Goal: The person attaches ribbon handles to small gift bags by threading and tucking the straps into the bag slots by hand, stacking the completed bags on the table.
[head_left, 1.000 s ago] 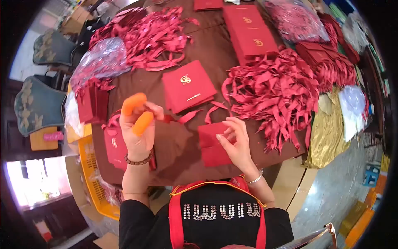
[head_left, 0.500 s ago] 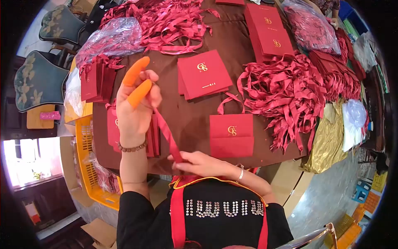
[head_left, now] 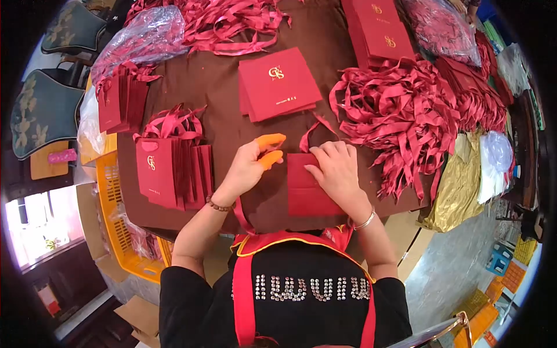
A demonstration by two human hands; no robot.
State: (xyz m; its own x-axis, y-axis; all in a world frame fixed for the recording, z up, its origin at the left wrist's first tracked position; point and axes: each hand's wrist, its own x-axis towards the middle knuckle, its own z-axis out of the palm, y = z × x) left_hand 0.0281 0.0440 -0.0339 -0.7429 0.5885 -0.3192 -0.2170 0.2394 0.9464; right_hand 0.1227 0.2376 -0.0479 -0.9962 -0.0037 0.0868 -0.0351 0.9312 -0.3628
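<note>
Orange finger covers sit on the thumb and index finger of my left hand (head_left: 248, 169), which hovers just left of a small red paper bag. Those two fingers are slightly apart, the others curled and mostly hidden. A red ribbon (head_left: 241, 216) trails from under this hand toward the table's front edge; its upper part is hidden in the hand. My right hand (head_left: 337, 174) lies on the red paper bag (head_left: 300, 200), fingers stretched over its upper right part, covering the gold logo. The bag's ribbon handle (head_left: 307, 137) loops above its top edge.
A stack of flat red bags (head_left: 279, 87) lies ahead. Standing bags with ribbon handles (head_left: 168, 174) are at left. A large heap of red ribbons (head_left: 400, 116) lies at right. More ribbons (head_left: 232, 26) are piled at the back. A yellow crate (head_left: 113, 203) stands below left.
My left hand has come down and right, from raised upright to beside the bag. My right hand has left the ribbon and moved up and right onto the bag. The view has shifted slightly.
</note>
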